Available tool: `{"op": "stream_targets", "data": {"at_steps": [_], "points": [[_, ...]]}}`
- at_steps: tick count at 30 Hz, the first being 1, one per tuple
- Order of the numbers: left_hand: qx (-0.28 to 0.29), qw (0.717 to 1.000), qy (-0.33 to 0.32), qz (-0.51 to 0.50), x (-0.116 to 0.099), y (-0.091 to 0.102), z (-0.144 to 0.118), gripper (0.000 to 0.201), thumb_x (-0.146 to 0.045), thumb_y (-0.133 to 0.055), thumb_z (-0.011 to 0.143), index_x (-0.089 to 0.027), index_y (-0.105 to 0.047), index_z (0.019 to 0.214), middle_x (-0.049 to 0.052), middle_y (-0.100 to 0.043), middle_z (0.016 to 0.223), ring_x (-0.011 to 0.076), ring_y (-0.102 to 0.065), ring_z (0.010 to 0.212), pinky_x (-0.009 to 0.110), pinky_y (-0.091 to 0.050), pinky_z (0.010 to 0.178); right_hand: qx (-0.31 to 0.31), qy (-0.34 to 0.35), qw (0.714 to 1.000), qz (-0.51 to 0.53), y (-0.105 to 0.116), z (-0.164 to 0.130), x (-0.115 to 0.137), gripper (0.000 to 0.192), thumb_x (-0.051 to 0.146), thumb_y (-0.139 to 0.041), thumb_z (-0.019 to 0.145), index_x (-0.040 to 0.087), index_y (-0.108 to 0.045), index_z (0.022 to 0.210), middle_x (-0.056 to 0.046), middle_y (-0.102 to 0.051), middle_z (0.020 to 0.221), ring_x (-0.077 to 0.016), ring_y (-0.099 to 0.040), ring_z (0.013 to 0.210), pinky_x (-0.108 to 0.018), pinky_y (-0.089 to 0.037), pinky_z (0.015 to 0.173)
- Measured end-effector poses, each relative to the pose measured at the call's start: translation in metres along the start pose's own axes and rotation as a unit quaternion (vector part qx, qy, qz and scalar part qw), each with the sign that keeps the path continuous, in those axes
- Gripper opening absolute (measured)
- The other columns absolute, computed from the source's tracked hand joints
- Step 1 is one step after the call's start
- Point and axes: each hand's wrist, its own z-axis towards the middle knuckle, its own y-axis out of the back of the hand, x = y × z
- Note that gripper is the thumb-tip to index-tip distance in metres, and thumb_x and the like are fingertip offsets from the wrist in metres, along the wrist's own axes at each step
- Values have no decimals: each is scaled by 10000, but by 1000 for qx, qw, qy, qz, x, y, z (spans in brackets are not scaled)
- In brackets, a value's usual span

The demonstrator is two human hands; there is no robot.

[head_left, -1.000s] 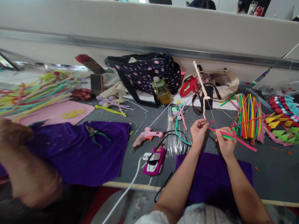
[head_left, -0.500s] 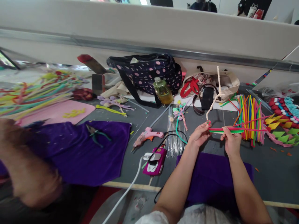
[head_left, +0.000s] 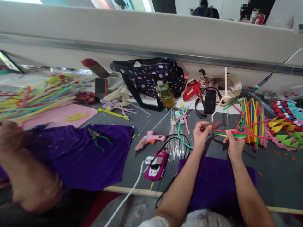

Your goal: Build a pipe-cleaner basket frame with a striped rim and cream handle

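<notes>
over the cluttered grey table (head_left: 272, 176), both hands still pinch the pink and green stems (head_left: 233, 132), left hand (head_left: 200, 136) now lifted slightly, right hand (head_left: 234, 145) barely shifted.

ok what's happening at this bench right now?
A person is working pipe cleaners at a cluttered craft table. The left hand pinches the near end of a pink and green pipe cleaner bundle, where a white pipe cleaner rises from it. The right hand grips the bundle further along. A stack of coloured pipe cleaners lies just beyond, and a pink glue gun sits unused to the left. Another person's arm shows at the far left.
</notes>
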Motion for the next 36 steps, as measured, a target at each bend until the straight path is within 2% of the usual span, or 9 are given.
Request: {"op": "stream_targets", "data": {"at_steps": [3, 5, 8, 12, 17, 20, 25, 29, 36], "points": [[-1, 975, -131, 179, -4, -2, -5, 180, -300, -716, 724, -225, -695, 886, 27, -536, 832, 143, -490, 754, 263, -406, 668, 28, 33, 998, -50, 0, -4, 2, 211, 360, -666, 767, 166, -596, 726, 43, -531, 600, -78, -491, 412, -223, -419, 410], [14, 957, -169, 235, -5, -3, -7, 201, -289, -696, 748, -239, -697, 942, 31, -516, 831, 159, -495, 793, 272, -408, 682, 45, 55, 994, -85, 0, -7, 5, 198, 350, -645, 787, 166, -595, 731, 25, -554, 672, -75, -506, 434, -225, -433, 428], [23, 953, -170, 251, -4, -3, -8, 164, -281, -679, 767, -240, -698, 924, 31, -498, 830, 157, -499, 783, 266, -407, 659, 59, 81, 987, -122, -1, -10, 8, 180, 336, -625, 803, 166, -610, 743, 2, -568, 755, -73, -511, 458, -227, -440, 428], [25, 957, -162, 237, -5, -3, -7, 76, -260, -667, 775, -225, -691, 837, 22, -480, 816, 133, -478, 711, 246, -384, 594, 70, 106, 981, -149, -2, -12, 9, 166, 331, -606, 816, 175, -624, 763, -1, -574, 770, -74, -505, 457, -234, -443, 414], [19, 970, -163, 177, -7, -4, -8, 35, -207, -600, 814, -199, -633, 804, 17, -502, 830, 114, -475, 680, 240, -402, 623, 69, 114, 979, -154, -2, -13, 7, 166, 335, -603, 817, 179, -630, 765, -5, -573, 776, -77, -508, 473, -237, -449, 421], [12, 985, -140, 104, -5, -5, -7, 34, -202, -586, 813, -187, -596, 784, 22, -516, 839, 124, -500, 720, 239, -410, 639, 63, 108, 981, -147, -2, -12, 7, 173, 334, -601, 817, 174, -629, 760, -4, -572, 768, -72, -505, 464, -230, -446, 422], [1, 998, -38, -48, 2, -5, -4, 113, -260, -654, 766, -182, -577, 796, 5, -526, 790, 114, -498, 702, 227, -403, 655, 60, 82, 987, -124, -1, -10, 9, 177, 330, -603, 817, 168, -613, 746, 7, -571, 729, -71, -519, 452, -224, -439, 447], [4, 988, 36, -152, 3, -5, -3, 196, -279, -732, 694, -177, -578, 762, -6, -562, 768, 98, -513, 683, 215, -406, 662, 40, 51, 994, -90, -1, -7, 4, 195, 353, -631, 798, 168, -604, 745, 34, -548, 626, -80, -515, 431, -224, -429, 444], [31, 955, 147, -257, 6, -1, 1, 278, -280, -790, 624, -174, -550, 716, -21, -606, 720, 81, -558, 637, 202, -429, 633, -7, -31, 1000, -1, -2, -2, -7, 249, 376, -721, 703, 151, -622, 741, 56, -516, 504, -84, -461, 375, -221, -392, 374]]}}
